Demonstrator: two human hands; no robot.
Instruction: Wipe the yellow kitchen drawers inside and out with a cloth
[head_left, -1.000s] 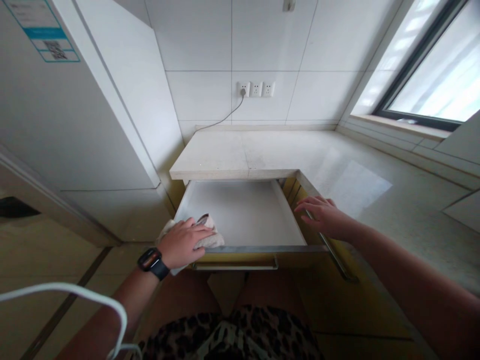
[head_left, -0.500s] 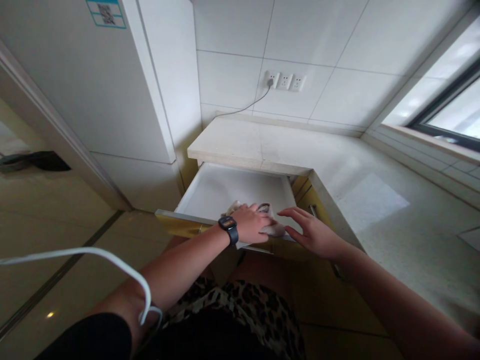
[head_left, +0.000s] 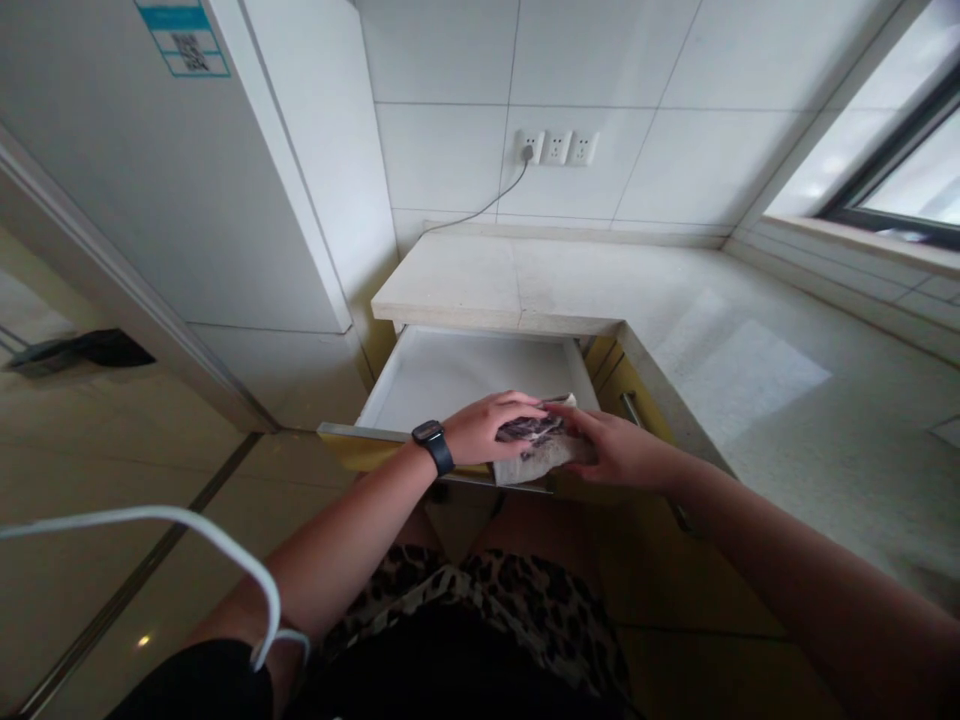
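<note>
Cloth [head_left: 544, 462]: at the open drawer [head_left: 450, 370], seemingly mid-refold!
Left hand [head_left: 491, 430]: fingers curled over it.
Right hand [head_left: 622, 450]: fingers pinching its side.
Next fold: likely needs both grips.

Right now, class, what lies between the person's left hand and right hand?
In the head view, a cloth lies between the left hand and the right hand, both touching it, by the open drawer's front.

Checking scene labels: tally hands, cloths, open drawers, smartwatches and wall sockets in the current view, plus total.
Hands: 2 (left hand, right hand)
Cloth: 1
Open drawer: 1
Smartwatch: 1
Wall sockets: 3
Total: 8
</note>
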